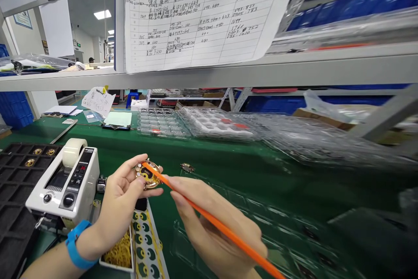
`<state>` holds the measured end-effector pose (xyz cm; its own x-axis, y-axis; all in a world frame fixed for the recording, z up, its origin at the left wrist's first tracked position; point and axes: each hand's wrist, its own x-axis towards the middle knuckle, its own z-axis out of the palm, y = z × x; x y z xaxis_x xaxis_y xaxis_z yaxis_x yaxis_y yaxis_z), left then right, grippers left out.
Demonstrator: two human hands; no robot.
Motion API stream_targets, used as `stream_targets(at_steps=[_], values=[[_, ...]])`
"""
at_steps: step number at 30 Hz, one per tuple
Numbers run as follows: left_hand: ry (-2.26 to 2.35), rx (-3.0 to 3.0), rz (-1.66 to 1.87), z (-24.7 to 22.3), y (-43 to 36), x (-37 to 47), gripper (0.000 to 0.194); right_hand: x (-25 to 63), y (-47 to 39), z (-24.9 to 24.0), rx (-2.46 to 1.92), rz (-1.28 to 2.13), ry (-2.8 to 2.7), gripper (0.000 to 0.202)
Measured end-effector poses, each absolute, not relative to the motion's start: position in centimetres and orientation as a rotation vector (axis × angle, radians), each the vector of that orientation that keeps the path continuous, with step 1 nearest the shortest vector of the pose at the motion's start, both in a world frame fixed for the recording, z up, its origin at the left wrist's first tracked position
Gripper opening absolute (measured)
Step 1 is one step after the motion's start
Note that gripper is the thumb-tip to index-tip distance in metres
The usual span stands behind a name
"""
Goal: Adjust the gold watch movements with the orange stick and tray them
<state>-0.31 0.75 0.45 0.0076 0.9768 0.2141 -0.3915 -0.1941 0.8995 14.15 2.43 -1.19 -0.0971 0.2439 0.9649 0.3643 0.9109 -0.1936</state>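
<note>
My left hand (119,198) pinches a round gold-coloured watch case (156,179) by its edge, with the thumb in front and the fingers around it. Yellow and black pieces show on its face. A long, slim orange tool (225,233) is gripped in my right hand (215,226), and its narrow tip lies over the watch face. Whether the tool is a stick or tweezers is unclear. Below the left hand are a sheet of yellow ring-shaped stickers (143,244) and a white box (116,267) of thin yellow strips.
A tape dispenser (78,183) stands left, beside a black compartment tray (16,192) with several gold parts. One small round part (187,167) lies behind my right hand. Clear plastic trays (209,124) line the back. Handwritten paper (202,18) hangs from the shelf bar (228,74).
</note>
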Motion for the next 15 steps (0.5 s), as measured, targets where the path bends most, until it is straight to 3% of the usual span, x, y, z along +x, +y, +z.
stream_targets(at_steps=[8,15], values=[[0.712,0.974,1.499,0.5,1.5,-0.6,0.024,14.3,3.2,-1.3,-0.248,-0.582,-1.982,0.027],[0.727,1.031,1.406,1.0,1.8,-1.2,0.027,15.4,2.0,-0.6,-0.54,-0.125,-1.638,0.036]])
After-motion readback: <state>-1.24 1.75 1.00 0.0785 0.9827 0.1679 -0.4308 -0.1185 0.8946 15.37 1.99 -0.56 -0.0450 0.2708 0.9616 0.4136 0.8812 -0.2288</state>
